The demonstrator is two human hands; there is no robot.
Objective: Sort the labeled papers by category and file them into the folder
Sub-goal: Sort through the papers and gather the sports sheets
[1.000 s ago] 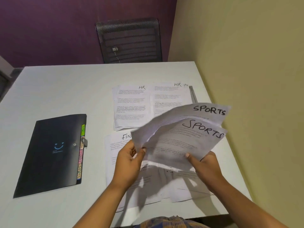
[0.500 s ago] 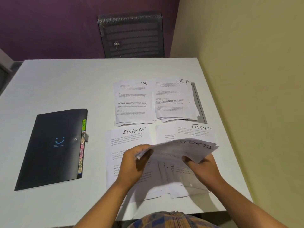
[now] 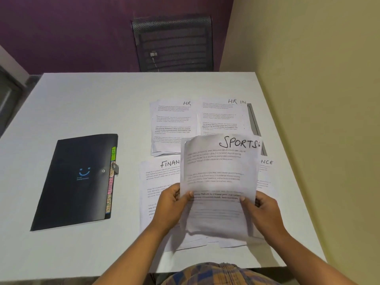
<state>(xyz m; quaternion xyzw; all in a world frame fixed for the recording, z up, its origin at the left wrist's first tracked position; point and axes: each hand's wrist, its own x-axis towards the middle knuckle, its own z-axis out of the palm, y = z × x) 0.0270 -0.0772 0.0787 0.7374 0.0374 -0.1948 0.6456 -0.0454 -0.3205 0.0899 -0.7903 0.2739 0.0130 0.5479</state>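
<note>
- SPORTS papers are up off the table, held as a small stack facing the camera with the handwritten label at the top right corner.
- Left hand pinches the stack's left edge, thumb on the front, fingers tucked behind.
- Right hand does the same on the right edge, thumb on the front. So the stack sits right between the two hands, gripped low down, and the top half stands free above them.
- Bottom of the stack curls a bit and hangs just over the piles below.
- Underneath, flat on the table: a FINANCE pile on the left and another FINANCE pile on the right, both partly hidden by the held sheets.
- Further back sit an HR pile and, beside it, an "HR IN" pile.
- Black folder lies closed, well apart to the left of the hands, with its coloured tabs along the right edge.
- Mesh chair stands behind the far side of the table.
</note>
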